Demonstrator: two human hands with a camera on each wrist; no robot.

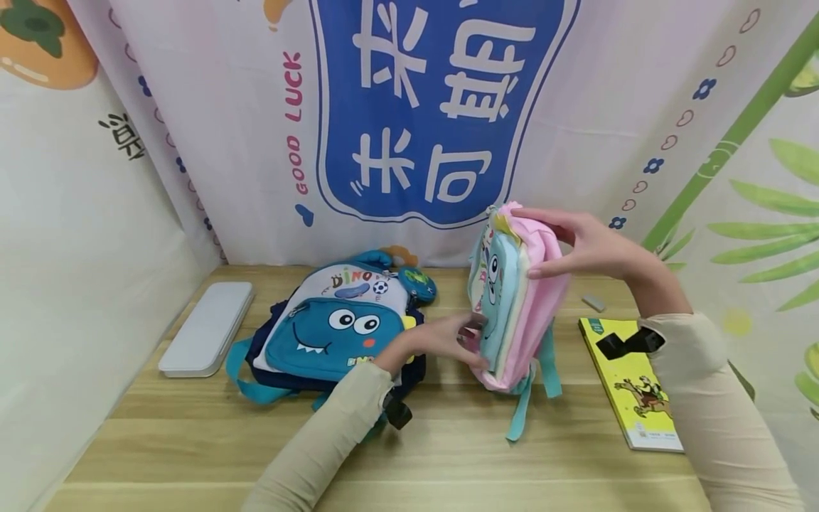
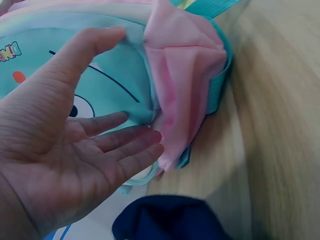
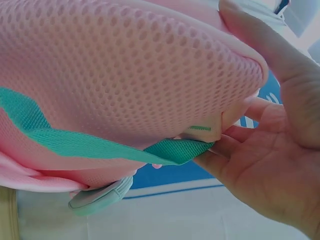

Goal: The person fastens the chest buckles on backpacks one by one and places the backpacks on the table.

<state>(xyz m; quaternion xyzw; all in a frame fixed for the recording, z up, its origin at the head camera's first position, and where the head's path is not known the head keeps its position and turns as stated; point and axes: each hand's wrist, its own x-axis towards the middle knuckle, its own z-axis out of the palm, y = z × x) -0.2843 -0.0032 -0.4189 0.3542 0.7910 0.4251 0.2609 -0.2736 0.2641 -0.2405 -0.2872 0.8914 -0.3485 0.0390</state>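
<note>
A pink and mint backpack [image 1: 537, 306] with a cartoon face stands upright on the table, tilted a little and turned sideways. My right hand [image 1: 591, 245] grips its upper corner, thumb on one side and fingers behind; the right wrist view shows its mesh back [image 3: 135, 75] and a teal strap [image 3: 100, 147]. Around the lower front, my left hand [image 1: 444, 341] has its fingers spread, by the mint front pocket [image 2: 115, 65]; whether the fingertips touch it I cannot tell. A blue dinosaur backpack [image 1: 333, 334] lies flat beneath my left forearm.
A white case [image 1: 207, 327] lies at the table's left. On the right are a yellow book [image 1: 630, 391], partly behind my right forearm, and a small grey block [image 1: 593, 303]. A printed curtain [image 1: 256, 142] hangs along the table's back edge.
</note>
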